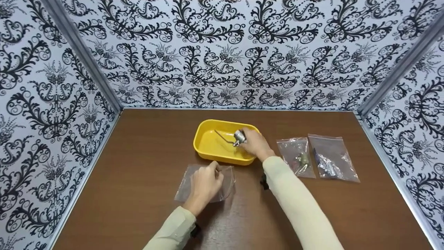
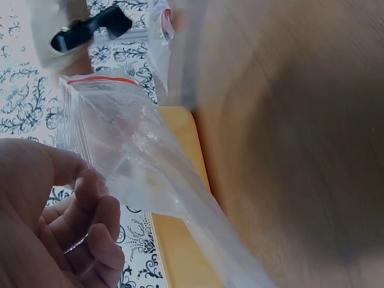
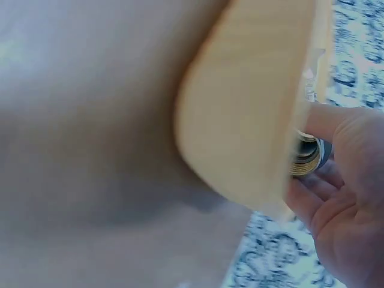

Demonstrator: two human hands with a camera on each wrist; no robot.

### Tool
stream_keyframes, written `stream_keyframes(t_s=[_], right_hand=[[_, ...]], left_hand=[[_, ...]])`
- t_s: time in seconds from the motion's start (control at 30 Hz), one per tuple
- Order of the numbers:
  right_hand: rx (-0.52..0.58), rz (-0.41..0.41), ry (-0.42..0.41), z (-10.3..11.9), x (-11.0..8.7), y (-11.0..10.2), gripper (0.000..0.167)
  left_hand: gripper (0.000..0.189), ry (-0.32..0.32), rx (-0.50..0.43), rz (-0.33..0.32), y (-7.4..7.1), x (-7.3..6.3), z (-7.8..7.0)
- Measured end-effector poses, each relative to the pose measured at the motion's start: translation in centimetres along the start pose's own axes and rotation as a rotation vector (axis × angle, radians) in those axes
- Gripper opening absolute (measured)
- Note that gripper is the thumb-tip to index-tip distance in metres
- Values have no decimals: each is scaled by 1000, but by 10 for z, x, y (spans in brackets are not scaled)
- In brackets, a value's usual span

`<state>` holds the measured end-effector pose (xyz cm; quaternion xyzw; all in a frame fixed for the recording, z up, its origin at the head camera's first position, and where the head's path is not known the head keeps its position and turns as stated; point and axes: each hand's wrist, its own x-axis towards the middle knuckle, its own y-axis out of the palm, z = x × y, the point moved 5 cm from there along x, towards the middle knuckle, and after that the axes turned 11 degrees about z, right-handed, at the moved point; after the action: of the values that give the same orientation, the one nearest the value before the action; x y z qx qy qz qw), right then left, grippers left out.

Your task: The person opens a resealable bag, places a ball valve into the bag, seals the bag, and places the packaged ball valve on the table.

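Note:
My left hand point(image 1: 205, 182) pinches a clear zip bag point(image 1: 184, 187) by its edge, just in front of the yellow tray point(image 1: 222, 160). In the left wrist view the bag point(image 2: 144, 162) hangs from thumb and fingers, a red line along its top. Over the right part of the tray, my right hand point(image 1: 256, 143) grips a silvery metal cylinder point(image 1: 239, 135) with a thin bent rod point(image 1: 223, 138) reaching left; its exact kind cannot be told. In the right wrist view the cylinder's ringed, threaded-looking end point(image 3: 307, 159) shows between thumb and fingers, partly hidden by the tray wall.
Two more clear zip bags lie on the brown table point(image 1: 145, 156) to the right. One bag point(image 1: 295, 156) holds small yellowish and reddish parts, the other bag point(image 1: 333, 159) silvery and dark ones. Patterned wall panels point(image 1: 222, 62) enclose the back and sides.

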<state>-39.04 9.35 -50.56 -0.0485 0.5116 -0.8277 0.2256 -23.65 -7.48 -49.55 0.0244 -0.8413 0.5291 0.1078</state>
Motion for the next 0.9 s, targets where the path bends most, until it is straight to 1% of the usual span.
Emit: stream_keyframes(t_s=[0.1, 0.2, 0.37, 0.47, 0.6, 0.73, 0.83, 0.9], right_hand=[[-5, 6, -41, 4, -9, -15, 51], [-43, 21, -88, 9, -24, -26, 53], [-131, -5, -158, 16, -56, -43, 55], [-149, -31, -181, 19, -77, -52, 58], [-154, -32, -214, 19, -102, -55, 61], [-184, -29, -256, 17, -120, -54, 63], [-205, -15, -256, 15, -131, -52, 62], [-210, 10, -248, 14, -137, -48, 61]], left_hand=[[5, -5, -9, 10, 0, 2, 0], [5, -10, -15, 17, 0, 4, 0], [5, -30, -19, 18, -1, 6, 1], [5, -38, -28, 9, -2, 8, 1], [5, -58, -38, 1, -2, 10, 2], [6, -74, -38, -2, 0, 10, 1], [6, -67, -39, -21, 0, 10, -1], [6, -59, -42, -36, 0, 10, -2]])
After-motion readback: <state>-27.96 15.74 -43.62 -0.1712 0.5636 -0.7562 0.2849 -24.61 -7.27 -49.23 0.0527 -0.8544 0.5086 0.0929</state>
